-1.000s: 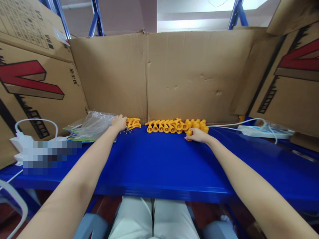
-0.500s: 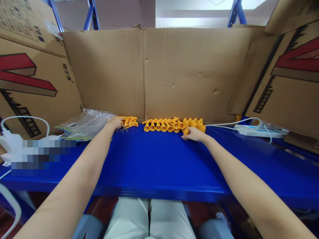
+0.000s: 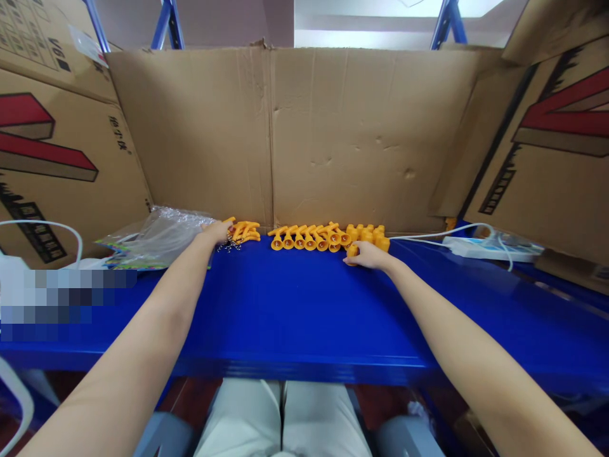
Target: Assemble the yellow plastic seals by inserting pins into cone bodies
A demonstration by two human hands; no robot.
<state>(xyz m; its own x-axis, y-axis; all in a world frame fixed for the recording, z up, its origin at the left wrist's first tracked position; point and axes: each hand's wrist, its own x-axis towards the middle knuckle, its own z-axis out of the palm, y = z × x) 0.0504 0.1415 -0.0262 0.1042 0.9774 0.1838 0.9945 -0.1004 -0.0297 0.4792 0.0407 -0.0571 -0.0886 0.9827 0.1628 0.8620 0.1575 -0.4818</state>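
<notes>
A row of small orange plastic pieces (image 3: 314,238) lies along the back of the blue table (image 3: 304,317), against a cardboard wall. My left hand (image 3: 216,231) reaches to the left end, its fingers closed on a small bunch of orange pieces with metal chains (image 3: 242,231). My right hand (image 3: 368,255) rests at the right end of the row, fingers curled over one orange piece (image 3: 352,251) beside a cluster of chunkier orange parts (image 3: 368,235).
Clear plastic bags (image 3: 159,238) lie at the back left. A white power strip with cables (image 3: 490,249) sits at the back right. White chargers and a cable (image 3: 42,228) are at the far left. Cardboard boxes (image 3: 547,146) enclose the sides.
Both hands stay at the ends of the row. The view has shifted slightly, so everything sits a little further left and higher.
</notes>
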